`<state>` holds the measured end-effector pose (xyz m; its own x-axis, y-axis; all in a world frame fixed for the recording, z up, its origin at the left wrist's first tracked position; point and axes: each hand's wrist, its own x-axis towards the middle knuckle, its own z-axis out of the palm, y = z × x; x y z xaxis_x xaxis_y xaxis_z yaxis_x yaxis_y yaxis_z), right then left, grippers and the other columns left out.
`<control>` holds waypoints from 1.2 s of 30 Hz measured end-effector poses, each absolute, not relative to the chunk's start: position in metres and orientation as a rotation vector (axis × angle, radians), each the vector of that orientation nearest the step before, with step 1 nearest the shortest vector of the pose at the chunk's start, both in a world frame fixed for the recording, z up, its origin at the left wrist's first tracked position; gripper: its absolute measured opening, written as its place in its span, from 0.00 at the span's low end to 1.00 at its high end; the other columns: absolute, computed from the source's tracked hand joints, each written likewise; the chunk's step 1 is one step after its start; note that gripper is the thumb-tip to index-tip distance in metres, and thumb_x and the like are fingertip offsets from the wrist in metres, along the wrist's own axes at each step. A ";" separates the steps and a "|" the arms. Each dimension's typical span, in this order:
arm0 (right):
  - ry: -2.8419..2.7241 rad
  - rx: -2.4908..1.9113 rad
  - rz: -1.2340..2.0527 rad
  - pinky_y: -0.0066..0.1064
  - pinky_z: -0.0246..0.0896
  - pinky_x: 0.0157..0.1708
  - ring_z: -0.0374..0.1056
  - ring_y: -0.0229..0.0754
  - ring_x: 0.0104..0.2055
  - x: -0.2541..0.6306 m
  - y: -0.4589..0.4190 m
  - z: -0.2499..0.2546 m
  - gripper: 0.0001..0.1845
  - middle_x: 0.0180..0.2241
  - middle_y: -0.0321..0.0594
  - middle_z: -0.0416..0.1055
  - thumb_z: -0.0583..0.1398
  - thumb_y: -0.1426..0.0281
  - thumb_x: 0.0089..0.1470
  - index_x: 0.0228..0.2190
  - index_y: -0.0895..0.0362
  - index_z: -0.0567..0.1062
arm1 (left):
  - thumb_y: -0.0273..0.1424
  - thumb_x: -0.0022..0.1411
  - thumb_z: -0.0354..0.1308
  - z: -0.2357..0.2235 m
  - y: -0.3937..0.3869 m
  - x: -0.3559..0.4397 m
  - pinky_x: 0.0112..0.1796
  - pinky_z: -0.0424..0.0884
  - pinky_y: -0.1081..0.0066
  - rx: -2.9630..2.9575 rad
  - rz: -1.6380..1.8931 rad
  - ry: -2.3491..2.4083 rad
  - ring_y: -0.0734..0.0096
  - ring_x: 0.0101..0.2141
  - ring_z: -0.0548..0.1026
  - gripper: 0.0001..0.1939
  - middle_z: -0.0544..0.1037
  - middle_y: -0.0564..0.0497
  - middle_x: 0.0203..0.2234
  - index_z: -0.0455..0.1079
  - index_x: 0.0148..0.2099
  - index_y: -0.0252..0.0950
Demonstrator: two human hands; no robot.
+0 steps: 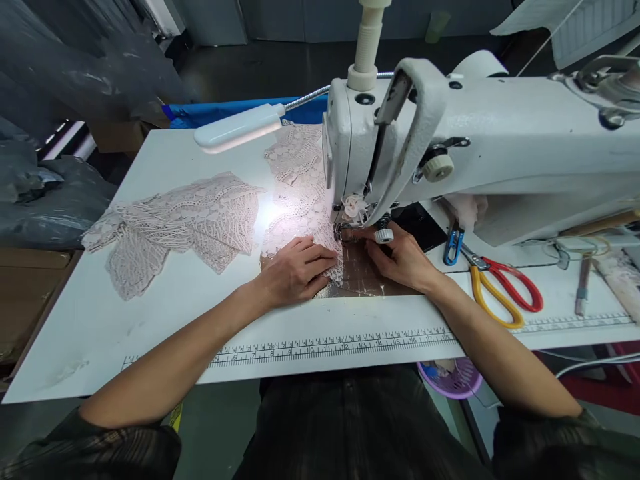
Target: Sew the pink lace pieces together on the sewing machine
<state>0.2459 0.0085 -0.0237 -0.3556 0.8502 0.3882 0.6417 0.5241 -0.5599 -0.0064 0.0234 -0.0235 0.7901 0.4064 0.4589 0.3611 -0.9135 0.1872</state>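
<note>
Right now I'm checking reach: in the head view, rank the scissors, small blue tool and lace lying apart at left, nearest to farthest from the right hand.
1. Small blue tool: just right of the right hand.
2. Scissors: farther right.
3. Lace lying apart: left, beyond the left hand.

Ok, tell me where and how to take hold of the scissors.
Best take the scissors by the red handle and yellow handle together, coming from the near edge of the table, to the right of the right forearm. The open loops lie toward that edge, while the blades point away, toward the blue tool.
</note>
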 end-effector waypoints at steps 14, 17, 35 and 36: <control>-2.425 -1.174 0.247 0.39 0.64 0.40 0.66 0.46 0.42 0.240 0.006 -0.034 0.22 0.43 0.48 0.68 0.54 0.72 0.60 0.52 0.49 0.77 | 0.26 0.65 0.54 -0.017 0.025 -0.007 0.47 0.72 0.57 2.891 0.796 0.582 0.68 0.37 0.76 0.08 0.80 0.46 0.41 0.73 0.44 0.33; -2.430 -1.158 0.245 0.38 0.63 0.42 0.65 0.46 0.43 0.239 0.006 -0.035 0.21 0.44 0.48 0.68 0.55 0.73 0.60 0.52 0.49 0.77 | 0.27 0.66 0.56 -0.016 0.025 -0.007 0.52 0.70 0.54 2.888 0.835 0.561 0.70 0.38 0.78 0.05 0.81 0.48 0.39 0.73 0.39 0.34; -2.440 -1.075 0.258 0.39 0.60 0.43 0.63 0.46 0.44 0.239 0.004 -0.035 0.21 0.46 0.47 0.68 0.54 0.73 0.61 0.51 0.50 0.77 | 0.24 0.65 0.58 -0.011 0.022 -0.003 0.43 0.76 0.65 3.075 0.808 0.372 0.71 0.33 0.77 0.05 0.81 0.50 0.33 0.74 0.36 0.34; -2.459 -1.061 0.251 0.39 0.59 0.42 0.63 0.46 0.45 0.239 0.004 -0.035 0.20 0.45 0.47 0.68 0.55 0.72 0.60 0.51 0.49 0.78 | 0.24 0.65 0.57 -0.008 0.021 -0.004 0.44 0.76 0.64 3.100 0.763 0.359 0.71 0.33 0.77 0.05 0.81 0.50 0.33 0.75 0.37 0.34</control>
